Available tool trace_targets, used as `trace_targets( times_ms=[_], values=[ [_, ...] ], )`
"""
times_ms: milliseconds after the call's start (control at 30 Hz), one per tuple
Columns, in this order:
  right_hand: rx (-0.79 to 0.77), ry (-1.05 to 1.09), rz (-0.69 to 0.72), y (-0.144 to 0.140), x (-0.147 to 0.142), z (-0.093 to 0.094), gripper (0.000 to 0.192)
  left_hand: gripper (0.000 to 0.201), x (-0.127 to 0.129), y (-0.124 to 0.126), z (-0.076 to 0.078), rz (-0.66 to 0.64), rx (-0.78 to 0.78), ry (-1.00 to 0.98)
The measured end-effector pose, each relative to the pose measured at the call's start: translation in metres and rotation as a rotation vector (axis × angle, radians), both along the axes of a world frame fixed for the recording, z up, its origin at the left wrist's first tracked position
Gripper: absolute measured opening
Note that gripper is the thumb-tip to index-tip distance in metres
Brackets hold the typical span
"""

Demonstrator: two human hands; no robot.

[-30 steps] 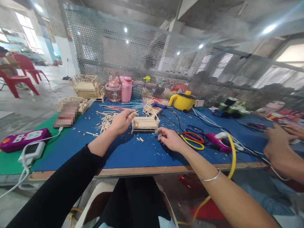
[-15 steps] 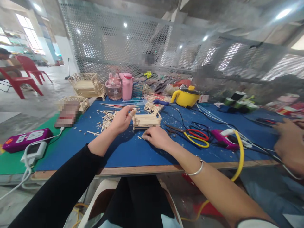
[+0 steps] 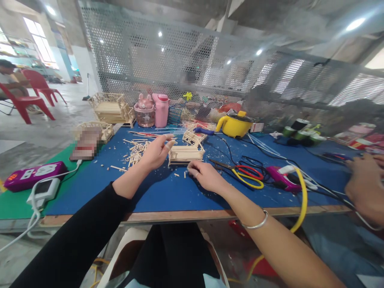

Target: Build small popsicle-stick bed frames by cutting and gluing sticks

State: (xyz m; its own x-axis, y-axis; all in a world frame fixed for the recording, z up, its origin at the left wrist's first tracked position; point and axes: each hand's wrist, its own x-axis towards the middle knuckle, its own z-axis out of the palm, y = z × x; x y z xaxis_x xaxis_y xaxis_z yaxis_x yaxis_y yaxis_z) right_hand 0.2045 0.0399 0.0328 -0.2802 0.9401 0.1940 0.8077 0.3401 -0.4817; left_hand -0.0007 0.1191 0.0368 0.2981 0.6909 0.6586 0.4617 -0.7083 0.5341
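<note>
- Here's the small wooden frame (image 3: 186, 155), upright on the blue mat (image 3: 168, 196): call it the clock's centre.
- Left hand (image 3: 156, 153) at nine o'clock, right by the frame's end; fingers bent, but whether they pinch anything, or touch the frame, I cannot tell.
- Right hand (image 3: 207, 175) at five, fingers curled and bunched low beside loose wood bits (image 3: 176, 175); any grip on one is impossible to call.
- For neat work here, I'd steady the frame lightly at a lower corner; those thin rails look easy to snap.
- Best take each bit by thumb and fingertip alone, wrist clear of the scissors (image 3: 240, 172) at about half past three.
- Now the blind spots: the left hand partly covers the stick pile (image 3: 136, 151) at nine, and the right fingertips are too small to read.
- Far out past three, a co-worker's hands (image 3: 364, 176) blur and run off the edge.
</note>
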Motion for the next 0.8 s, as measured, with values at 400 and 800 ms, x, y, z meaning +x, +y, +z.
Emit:
trace_targets(
  times_ms=[400, 800],
  values=[
    [-0.06, 0.297, 0.04, 0.008, 0.026, -0.018, 0.027, 0.025, 0.014, -0.034, 0.006, -0.179, 0.047, 0.075],
    [0.122, -0.343, -0.433, -0.035, 0.106, 0.01, 0.034, 0.029, 0.037, -0.051, -0.005, -0.325, -0.158, 0.534]
  ],
)
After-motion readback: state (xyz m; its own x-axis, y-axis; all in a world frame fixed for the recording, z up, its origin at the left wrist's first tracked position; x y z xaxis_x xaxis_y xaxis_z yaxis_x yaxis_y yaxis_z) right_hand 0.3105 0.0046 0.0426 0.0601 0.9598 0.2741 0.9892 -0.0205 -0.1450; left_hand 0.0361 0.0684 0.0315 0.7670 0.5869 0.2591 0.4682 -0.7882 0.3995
